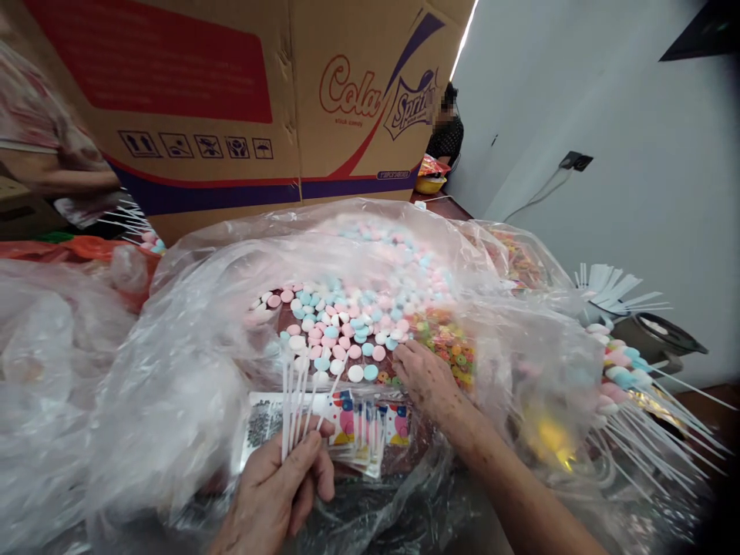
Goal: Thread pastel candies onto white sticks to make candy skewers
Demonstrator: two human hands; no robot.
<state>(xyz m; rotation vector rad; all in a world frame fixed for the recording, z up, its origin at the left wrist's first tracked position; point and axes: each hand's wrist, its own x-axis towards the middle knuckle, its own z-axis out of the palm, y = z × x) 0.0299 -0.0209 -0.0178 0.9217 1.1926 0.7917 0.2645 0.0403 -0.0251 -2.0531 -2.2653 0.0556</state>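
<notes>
Several thin white sticks [296, 397] stand upright in my left hand [283, 478], its thumb and fingers closed around their lower ends. To the right, my right hand [425, 379] reaches down to the edge of a loose pile of pink, blue and white round candies [332, 331]. Its fingers are curled together beside a blue candy; what lies between the fingertips is hidden. Small colourful ring candies [448, 343] lie just beyond that hand. Between my hands are printed packets [398, 425] with a balloon-like pattern.
A large cardboard box [220, 69] stands behind the clear plastic sheeting [190, 308]. At right, candy-topped sticks [627, 378] jut out near a grey pitcher-like container [662, 335] and white strips [616, 289]. One person [446, 135] is behind the box; another person's arm [63, 177] is at left.
</notes>
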